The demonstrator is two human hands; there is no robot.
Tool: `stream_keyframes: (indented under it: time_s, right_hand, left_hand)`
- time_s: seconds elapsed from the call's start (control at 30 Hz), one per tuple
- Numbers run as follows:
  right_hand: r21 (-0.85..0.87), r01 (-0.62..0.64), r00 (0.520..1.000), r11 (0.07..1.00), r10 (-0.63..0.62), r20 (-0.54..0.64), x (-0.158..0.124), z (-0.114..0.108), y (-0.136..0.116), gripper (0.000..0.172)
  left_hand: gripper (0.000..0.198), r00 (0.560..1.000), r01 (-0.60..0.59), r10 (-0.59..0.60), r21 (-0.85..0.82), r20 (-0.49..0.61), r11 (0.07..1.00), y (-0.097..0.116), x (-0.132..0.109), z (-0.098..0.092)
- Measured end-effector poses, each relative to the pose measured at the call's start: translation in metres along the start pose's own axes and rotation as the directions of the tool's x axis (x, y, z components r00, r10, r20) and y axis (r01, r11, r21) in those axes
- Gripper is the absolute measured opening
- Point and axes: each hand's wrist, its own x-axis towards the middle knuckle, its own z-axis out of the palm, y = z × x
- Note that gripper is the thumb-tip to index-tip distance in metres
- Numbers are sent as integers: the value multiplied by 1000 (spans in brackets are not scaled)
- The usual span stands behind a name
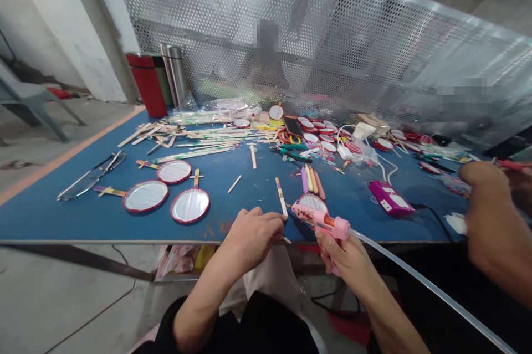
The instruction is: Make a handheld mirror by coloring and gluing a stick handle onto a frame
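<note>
left hand (251, 237) seemingly pinching craft stick (281, 197) | right hand (338, 251) clenching pink glue gun (330, 225) | at blue table edge (124, 242)

Three stick-handled mirrors (146, 196), one glue gun (332, 225), and two hands (251, 237) (344, 257).

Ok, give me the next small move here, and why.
Probably touch the craft stick in the left hand to the nozzle of the pink glue gun in the right hand: the nozzle points toward the stick, right beside a round mirror.
</note>
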Motion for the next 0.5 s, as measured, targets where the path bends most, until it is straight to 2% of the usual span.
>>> stream_keyframes:
  time_s: [0.13, 0.5]
  right_hand:
    - [-17, -11, 999, 1000, 11, 33, 0, 0, 1, 56]
    - [-77, -10, 999, 997, 13, 32, -1, -2, -1, 58]
  left_hand:
    - [22, 1000, 4, -4, -2, 3, 1000, 0, 1, 0]
    - [24, 1000, 5, -5, -4, -13, 1000, -1, 0, 2]
